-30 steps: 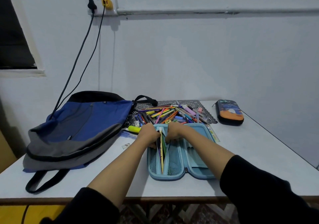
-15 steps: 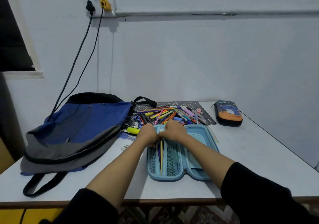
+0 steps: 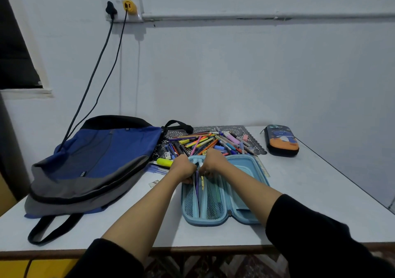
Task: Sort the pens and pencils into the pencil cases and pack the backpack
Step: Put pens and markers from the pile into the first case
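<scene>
Both hands curled at the far end of the open light-blue pencil case (image 3: 222, 194) — left hand (image 3: 184, 168) and right hand (image 3: 210, 162) side by side, apparently pinching the mesh divider to hold a slot open; grip hidden behind knuckles. Pens and pencils (image 3: 205, 141) heaped just beyond. Backpack (image 3: 94, 162) flat, waiting alongside.

We see the open pencil case (image 3: 224, 192) lying near the table's (image 3: 320, 192) front edge, both hands at its far end. Just behind it the pile of pens and pencils (image 3: 209, 143) rests on a perforated mat (image 3: 250, 132). The backpack (image 3: 92, 162) lies to the left, a closed pencil case (image 3: 281, 139) far right.
</scene>
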